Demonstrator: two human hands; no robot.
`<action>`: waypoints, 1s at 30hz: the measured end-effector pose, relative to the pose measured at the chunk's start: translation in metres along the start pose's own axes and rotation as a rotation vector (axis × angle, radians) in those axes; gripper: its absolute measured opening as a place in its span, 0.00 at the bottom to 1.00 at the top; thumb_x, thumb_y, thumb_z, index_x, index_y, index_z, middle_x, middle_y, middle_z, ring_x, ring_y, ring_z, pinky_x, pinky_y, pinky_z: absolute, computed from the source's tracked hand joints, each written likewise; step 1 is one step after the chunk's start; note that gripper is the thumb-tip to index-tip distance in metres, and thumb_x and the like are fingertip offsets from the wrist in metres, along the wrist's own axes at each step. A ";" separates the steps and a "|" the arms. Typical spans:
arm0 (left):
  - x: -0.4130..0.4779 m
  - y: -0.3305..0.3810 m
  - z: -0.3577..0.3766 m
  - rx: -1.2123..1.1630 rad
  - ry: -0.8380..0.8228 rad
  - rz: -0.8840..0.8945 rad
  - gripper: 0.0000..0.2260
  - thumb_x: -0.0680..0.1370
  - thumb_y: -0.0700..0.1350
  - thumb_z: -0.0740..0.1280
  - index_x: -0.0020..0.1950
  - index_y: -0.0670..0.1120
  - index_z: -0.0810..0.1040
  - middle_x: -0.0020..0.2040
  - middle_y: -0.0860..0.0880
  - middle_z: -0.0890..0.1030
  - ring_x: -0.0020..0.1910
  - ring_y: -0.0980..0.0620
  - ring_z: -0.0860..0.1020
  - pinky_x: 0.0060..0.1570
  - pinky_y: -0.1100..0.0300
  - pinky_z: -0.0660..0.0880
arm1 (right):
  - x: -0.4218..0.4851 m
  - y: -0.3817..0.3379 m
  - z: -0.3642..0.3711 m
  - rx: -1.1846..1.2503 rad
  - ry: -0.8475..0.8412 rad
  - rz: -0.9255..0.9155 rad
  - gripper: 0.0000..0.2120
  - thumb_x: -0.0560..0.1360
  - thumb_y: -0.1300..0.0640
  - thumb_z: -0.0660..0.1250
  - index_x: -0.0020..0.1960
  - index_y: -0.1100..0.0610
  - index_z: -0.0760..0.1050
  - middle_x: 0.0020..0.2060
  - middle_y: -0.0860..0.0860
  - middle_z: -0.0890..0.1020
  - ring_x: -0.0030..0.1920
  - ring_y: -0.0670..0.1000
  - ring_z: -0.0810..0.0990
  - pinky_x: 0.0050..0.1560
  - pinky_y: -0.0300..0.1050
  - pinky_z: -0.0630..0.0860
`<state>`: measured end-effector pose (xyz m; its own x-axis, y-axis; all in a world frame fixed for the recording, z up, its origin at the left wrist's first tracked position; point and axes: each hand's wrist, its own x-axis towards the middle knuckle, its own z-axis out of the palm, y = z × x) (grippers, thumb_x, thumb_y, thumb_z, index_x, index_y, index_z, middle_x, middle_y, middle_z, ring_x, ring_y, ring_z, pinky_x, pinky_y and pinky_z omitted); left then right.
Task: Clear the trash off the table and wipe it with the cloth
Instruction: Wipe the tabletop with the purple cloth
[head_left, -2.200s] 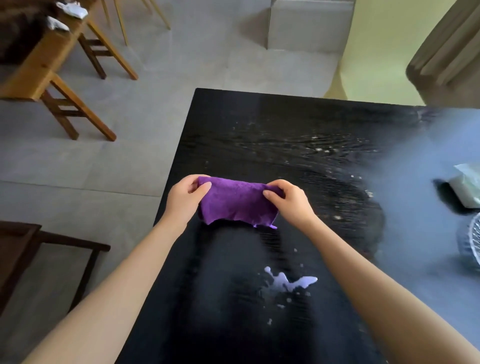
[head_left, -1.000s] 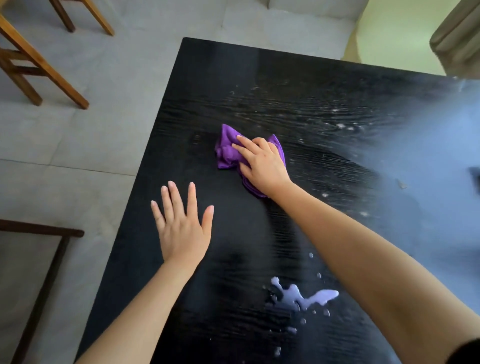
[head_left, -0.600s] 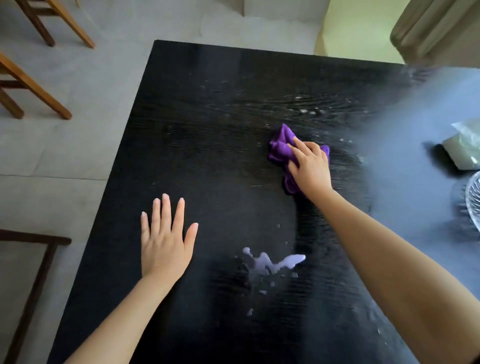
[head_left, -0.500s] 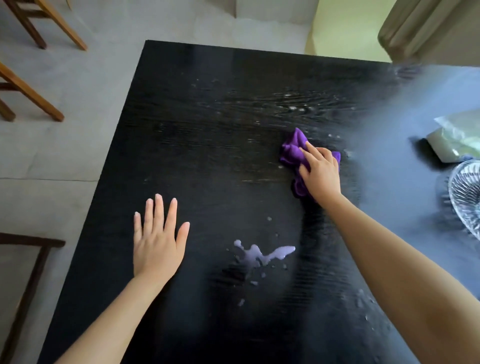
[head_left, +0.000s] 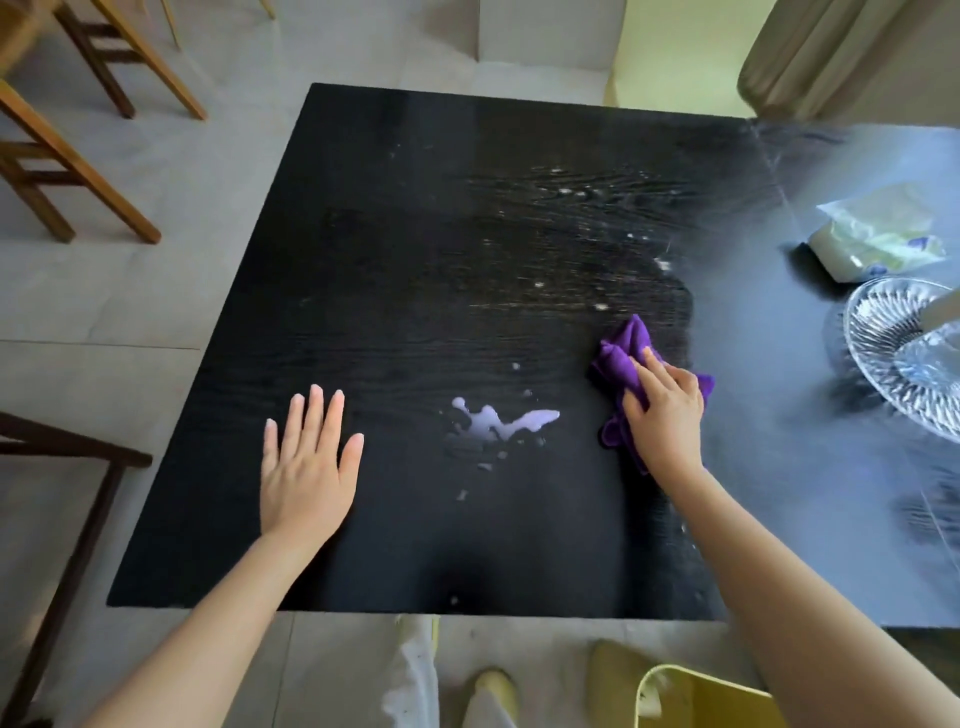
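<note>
Right grip (head_left: 665, 410) covers most of the bunched purple cloth (head_left: 621, 358).

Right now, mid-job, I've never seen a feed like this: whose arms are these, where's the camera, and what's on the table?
There is no machine: a person works bare-handed, and the single camera sits on their head, looking down. The left hand lies flat and empty on the black table. The right hand presses a purple cloth onto it. Between the hands sits a pale spill, with specks farther back. At the right edge are a glass dish and a plastic packet.
</note>
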<state>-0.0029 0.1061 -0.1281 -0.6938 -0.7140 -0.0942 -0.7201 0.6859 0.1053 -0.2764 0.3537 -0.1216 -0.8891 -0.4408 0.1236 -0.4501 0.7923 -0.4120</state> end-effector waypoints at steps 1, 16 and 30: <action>-0.006 0.000 0.000 0.003 -0.003 -0.003 0.27 0.78 0.61 0.35 0.74 0.51 0.40 0.78 0.51 0.46 0.78 0.52 0.44 0.76 0.50 0.41 | -0.016 0.000 -0.002 -0.001 0.012 -0.008 0.19 0.71 0.60 0.65 0.61 0.58 0.78 0.64 0.56 0.77 0.59 0.65 0.74 0.63 0.57 0.69; -0.016 0.004 -0.005 0.032 -0.028 -0.016 0.27 0.79 0.58 0.40 0.77 0.51 0.46 0.79 0.49 0.48 0.78 0.50 0.45 0.76 0.49 0.42 | -0.149 -0.006 -0.022 -0.210 -0.046 -0.095 0.23 0.73 0.48 0.56 0.64 0.52 0.74 0.67 0.52 0.75 0.65 0.57 0.71 0.64 0.50 0.65; -0.017 0.003 -0.005 0.027 -0.017 0.022 0.30 0.78 0.59 0.37 0.76 0.48 0.53 0.78 0.46 0.56 0.78 0.46 0.52 0.75 0.45 0.49 | -0.179 -0.094 0.017 -0.288 -0.202 -0.256 0.25 0.74 0.47 0.58 0.71 0.48 0.66 0.73 0.50 0.66 0.73 0.55 0.62 0.74 0.51 0.52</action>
<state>0.0069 0.1191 -0.1209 -0.7093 -0.6965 -0.1087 -0.7046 0.7050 0.0805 -0.0735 0.3503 -0.1205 -0.7244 -0.6894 -0.0022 -0.6843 0.7195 -0.1187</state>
